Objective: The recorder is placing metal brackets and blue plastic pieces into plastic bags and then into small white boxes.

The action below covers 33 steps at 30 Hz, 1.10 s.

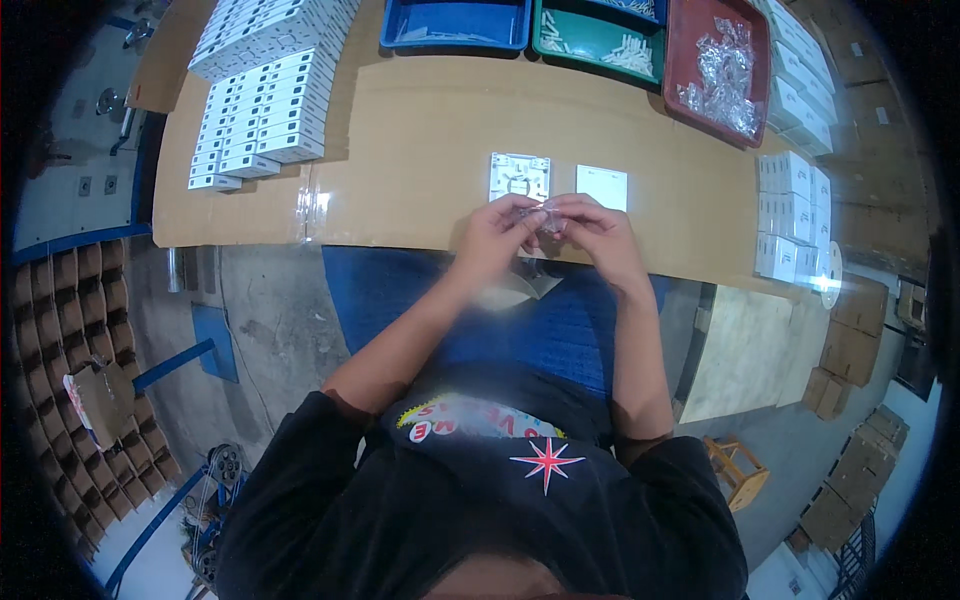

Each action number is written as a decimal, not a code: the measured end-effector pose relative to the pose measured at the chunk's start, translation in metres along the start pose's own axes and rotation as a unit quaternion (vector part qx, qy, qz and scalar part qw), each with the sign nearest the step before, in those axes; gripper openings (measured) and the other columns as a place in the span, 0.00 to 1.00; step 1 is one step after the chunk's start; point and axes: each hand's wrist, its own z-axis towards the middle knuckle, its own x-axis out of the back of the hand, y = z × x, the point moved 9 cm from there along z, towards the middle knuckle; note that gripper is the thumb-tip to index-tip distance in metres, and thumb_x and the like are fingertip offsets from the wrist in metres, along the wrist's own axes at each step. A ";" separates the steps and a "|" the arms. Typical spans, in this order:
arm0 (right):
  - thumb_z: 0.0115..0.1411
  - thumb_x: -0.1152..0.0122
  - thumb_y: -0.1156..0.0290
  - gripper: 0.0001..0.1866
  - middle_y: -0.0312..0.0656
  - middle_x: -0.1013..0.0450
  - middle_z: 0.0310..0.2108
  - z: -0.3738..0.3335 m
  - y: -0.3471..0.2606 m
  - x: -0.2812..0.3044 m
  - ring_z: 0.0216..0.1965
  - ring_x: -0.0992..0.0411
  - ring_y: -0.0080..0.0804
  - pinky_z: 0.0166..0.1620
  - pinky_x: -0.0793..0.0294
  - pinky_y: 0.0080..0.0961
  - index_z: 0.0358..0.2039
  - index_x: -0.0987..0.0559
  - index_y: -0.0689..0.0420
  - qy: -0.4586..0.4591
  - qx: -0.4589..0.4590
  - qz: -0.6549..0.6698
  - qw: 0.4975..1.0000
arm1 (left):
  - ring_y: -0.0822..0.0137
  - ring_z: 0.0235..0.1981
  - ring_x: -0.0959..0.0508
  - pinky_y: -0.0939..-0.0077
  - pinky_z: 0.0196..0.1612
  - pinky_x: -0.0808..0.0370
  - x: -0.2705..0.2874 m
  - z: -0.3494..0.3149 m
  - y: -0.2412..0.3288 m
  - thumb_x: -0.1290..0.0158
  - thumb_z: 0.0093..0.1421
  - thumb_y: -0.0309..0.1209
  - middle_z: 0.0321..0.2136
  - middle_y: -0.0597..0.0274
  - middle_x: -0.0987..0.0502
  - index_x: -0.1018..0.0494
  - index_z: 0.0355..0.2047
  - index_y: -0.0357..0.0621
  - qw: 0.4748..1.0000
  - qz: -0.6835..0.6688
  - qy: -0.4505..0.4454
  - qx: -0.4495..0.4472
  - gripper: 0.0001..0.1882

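Both hands meet at the near edge of the cardboard-covered table (420, 150). Between their fingertips is a small clear plastic bag (546, 222); its contents are too small to make out. My left hand (492, 235) pinches the bag from the left, and my right hand (602, 236) grips its other side. Just beyond the left fingers lies a white plastic plate with moulded fittings (520, 172). Beside it, behind the right hand, a flat white square piece (603, 183) rests on the cardboard, its near part covered by my fingers.
Stacked white boxes (265, 115) stand at the left, and more small boxes (790, 215) at the right edge. Along the back sit a blue tray (455, 42), a green tray (560, 62) with white pieces, and a red tray (680, 110) holding clear bags.
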 end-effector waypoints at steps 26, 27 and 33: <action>0.56 0.33 0.75 0.12 0.49 0.17 0.41 0.268 -0.101 0.108 0.45 0.20 0.50 0.50 0.22 0.40 0.41 0.12 0.55 0.013 0.096 -0.597 0.796 | 0.79 0.20 0.29 0.82 0.20 0.34 0.072 0.013 -0.006 0.44 0.71 0.29 0.23 0.68 0.26 0.25 0.37 0.41 0.983 0.025 0.161 -0.089 0.06; 0.56 0.33 0.75 0.12 0.49 0.17 0.41 0.272 -0.101 0.108 0.45 0.20 0.50 0.50 0.22 0.40 0.41 0.12 0.55 0.011 0.096 -0.596 0.797 | 0.79 0.20 0.29 0.82 0.20 0.34 0.074 0.013 -0.006 0.44 0.71 0.29 0.23 0.68 0.26 0.25 0.37 0.41 0.982 0.029 0.166 -0.086 0.06; 0.58 0.36 0.75 0.10 0.51 0.18 0.40 0.283 -0.098 0.097 0.45 0.21 0.50 0.49 0.23 0.40 0.40 0.13 0.57 -0.060 0.095 -0.660 0.743 | 0.79 0.20 0.30 0.82 0.21 0.34 0.077 0.018 -0.012 0.45 0.72 0.29 0.25 0.68 0.25 0.26 0.39 0.41 0.982 0.021 0.172 -0.078 0.05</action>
